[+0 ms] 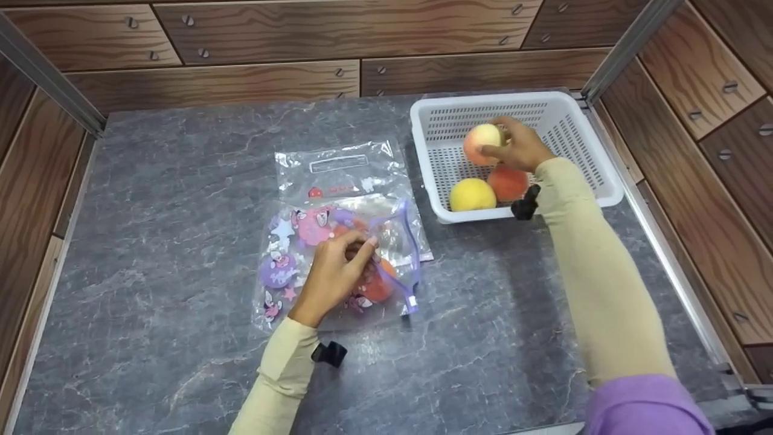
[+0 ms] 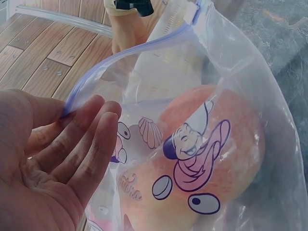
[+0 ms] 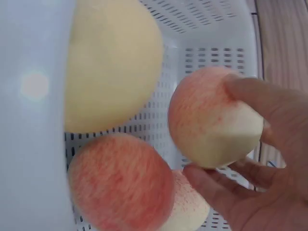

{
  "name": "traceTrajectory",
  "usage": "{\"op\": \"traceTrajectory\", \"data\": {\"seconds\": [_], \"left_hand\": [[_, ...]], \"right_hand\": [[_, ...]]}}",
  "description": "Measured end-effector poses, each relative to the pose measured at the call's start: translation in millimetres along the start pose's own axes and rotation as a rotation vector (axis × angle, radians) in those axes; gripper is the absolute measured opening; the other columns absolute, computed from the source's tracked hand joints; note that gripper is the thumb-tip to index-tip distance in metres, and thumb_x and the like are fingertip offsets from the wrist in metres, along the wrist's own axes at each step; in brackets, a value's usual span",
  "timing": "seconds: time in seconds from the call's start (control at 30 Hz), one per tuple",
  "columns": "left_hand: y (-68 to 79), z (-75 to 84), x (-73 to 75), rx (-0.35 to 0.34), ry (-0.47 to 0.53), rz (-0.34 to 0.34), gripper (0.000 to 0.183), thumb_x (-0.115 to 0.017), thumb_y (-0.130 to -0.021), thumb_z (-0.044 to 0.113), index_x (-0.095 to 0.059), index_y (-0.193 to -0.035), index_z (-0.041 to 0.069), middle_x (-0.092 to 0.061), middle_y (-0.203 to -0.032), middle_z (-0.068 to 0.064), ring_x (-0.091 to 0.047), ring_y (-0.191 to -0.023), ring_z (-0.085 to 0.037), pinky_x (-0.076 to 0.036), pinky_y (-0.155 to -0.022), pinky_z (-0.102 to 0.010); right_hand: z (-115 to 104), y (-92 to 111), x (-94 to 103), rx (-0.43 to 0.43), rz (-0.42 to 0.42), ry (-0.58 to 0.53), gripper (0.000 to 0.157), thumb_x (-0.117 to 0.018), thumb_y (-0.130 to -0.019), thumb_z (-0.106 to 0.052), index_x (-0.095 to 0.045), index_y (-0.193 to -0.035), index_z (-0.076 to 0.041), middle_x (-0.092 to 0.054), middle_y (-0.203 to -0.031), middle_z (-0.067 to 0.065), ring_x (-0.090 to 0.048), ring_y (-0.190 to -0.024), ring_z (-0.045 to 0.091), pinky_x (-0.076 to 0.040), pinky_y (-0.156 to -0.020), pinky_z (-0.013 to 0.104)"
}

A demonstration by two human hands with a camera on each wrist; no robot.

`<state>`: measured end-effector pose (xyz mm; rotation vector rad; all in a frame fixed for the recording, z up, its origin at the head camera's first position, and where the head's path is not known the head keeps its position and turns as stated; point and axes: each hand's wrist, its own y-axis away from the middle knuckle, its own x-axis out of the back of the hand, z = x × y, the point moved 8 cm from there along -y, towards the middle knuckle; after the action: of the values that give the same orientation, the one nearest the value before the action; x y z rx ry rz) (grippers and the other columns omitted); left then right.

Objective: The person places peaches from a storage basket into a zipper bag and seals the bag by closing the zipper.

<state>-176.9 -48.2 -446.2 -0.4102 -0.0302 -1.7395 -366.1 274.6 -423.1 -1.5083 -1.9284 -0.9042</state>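
With bent fingers and thumb, my left hand [image 1: 333, 275] pinches the purple zip edge of a clear cartoon-printed zip bag [image 1: 281, 305]. Its mouth gapes toward the right. Inside lie reddish peaches [image 2: 236, 144], seen through the plastic in the left wrist view. My right hand [image 1: 525, 148] grips a pink-and-cream peach [image 3: 207, 120] between thumb and fingers, inside the white basket [image 1: 426, 175]. Below it in the basket sit a yellow round fruit [image 1: 472, 194] and a red peach [image 1: 507, 183]. Another pale peach [image 3: 188, 204] shows partly behind the red one in the right wrist view.
A second clear plastic bag [image 1: 302, 174] lies flat on the grey marbled table [image 1: 175, 241], partly beneath the zip bag. Wood-patterned panels [image 1: 272, 33] border the table at the back and sides. The basket stands at the back right, near the metal frame.
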Motion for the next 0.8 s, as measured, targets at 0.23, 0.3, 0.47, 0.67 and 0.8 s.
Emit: {"op": "traceTrajectory", "data": {"seconds": [0.23, 0.3, 0.47, 0.67, 0.8], "left_hand": [[-1.5, -1.2, -1.0, -0.007, -0.002, 0.012, 0.023, -0.062, -0.102, 0.015, -0.07, -0.092, -0.004, -0.071, -0.077, -0.005, -0.068, -0.067, -0.016, -0.059, -0.064, -0.028], [-2.0, -1.9, -1.5, -0.006, -0.002, 0.014, 0.023, -0.062, -0.102, 0.016, -0.07, -0.092, -0.004, -0.071, -0.077, -0.004, -0.067, -0.066, -0.016, -0.059, -0.063, -0.028], [-1.5, -3.0, -1.4, -0.003, -0.015, 0.022, 0.023, -0.062, -0.102, 0.017, -0.07, -0.091, -0.002, -0.07, -0.077, -0.003, -0.067, -0.066, -0.014, -0.058, -0.063, -0.027], [-0.4, -2.7, -1.0, 0.007, -0.012, 0.029, 0.02, -0.063, -0.102, 0.016, -0.071, -0.092, 0.0, -0.071, -0.078, -0.004, -0.068, -0.068, -0.015, -0.059, -0.065, -0.028], [-0.7, -2.0, -2.6, 0.02, -0.012, 0.023, 0.021, -0.062, -0.102, 0.016, -0.071, -0.094, -0.002, -0.071, -0.08, -0.006, -0.068, -0.07, -0.016, -0.059, -0.067, -0.028]], "right_hand": [[-2, 15, 9.6, 0.069, 0.118, -0.166, 0.061, -0.073, -0.095, -0.021, -0.046, -0.147, -0.003, -0.058, -0.13, 0.025, -0.056, -0.11, 0.028, -0.05, -0.081, 0.027], [-4, 20, 9.6, 0.094, 0.139, -0.218, 0.06, -0.074, -0.095, -0.02, -0.047, -0.146, -0.004, -0.059, -0.129, 0.024, -0.058, -0.108, 0.027, -0.053, -0.079, 0.024], [-13, 34, 4.8, 0.145, 0.174, -0.402, 0.06, -0.077, -0.092, -0.018, -0.051, -0.144, -0.007, -0.06, -0.128, 0.022, -0.062, -0.106, 0.023, -0.059, -0.079, 0.025], [-27, 56, -8.5, 0.209, 0.161, -0.669, 0.057, -0.078, -0.09, -0.011, -0.055, -0.141, -0.009, -0.062, -0.125, 0.018, -0.063, -0.106, 0.026, -0.062, -0.08, 0.032], [-33, 68, -25.2, 0.226, 0.099, -0.823, 0.054, -0.075, -0.092, -0.007, -0.054, -0.141, -0.009, -0.062, -0.124, 0.018, -0.062, -0.107, 0.029, -0.061, -0.085, 0.038]]}}
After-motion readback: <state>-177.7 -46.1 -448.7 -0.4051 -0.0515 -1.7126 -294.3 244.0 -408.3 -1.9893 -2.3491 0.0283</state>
